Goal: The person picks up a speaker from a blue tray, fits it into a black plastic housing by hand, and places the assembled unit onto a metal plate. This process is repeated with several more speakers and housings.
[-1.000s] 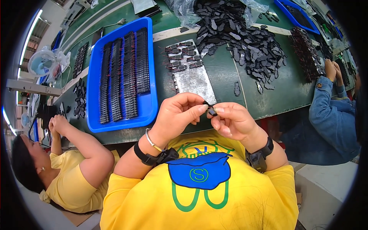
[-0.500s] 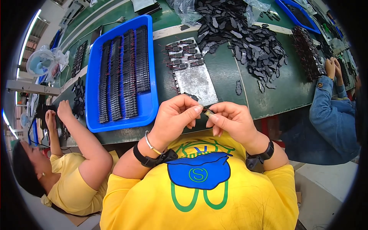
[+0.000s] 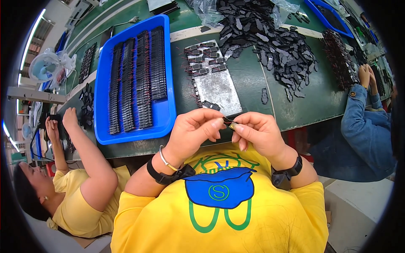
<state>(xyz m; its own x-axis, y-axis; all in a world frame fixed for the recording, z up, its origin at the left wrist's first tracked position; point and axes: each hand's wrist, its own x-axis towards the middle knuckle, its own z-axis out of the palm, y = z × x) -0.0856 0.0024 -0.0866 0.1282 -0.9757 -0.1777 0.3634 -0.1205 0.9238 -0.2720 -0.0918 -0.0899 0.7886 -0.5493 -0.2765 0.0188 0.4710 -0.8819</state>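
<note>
The small wired part (image 3: 228, 121) is held between the hands, near the front edge of the table (image 3: 295, 111). One side is pinched by thumb and forefinger of the left hand (image 3: 195, 128), the other likewise by the right hand (image 3: 260, 131). The fingertips are set close together, presumably so that the thin wires can be controlled from both sides; detail at the grip is too small to tell.

Directly beyond the fingertips, the metal plate (image 3: 219, 90) is placed with wired units (image 3: 206, 60) at its far end, leads mostly directed leftward, probably to limit tangling. Left of the left hand, black units (image 3: 158, 63) are packed in rows in the blue tray (image 3: 160, 118), probably for mutual support. Beyond the right hand, loose black pieces (image 3: 287, 63) are heaped, apparently within reach.
</note>
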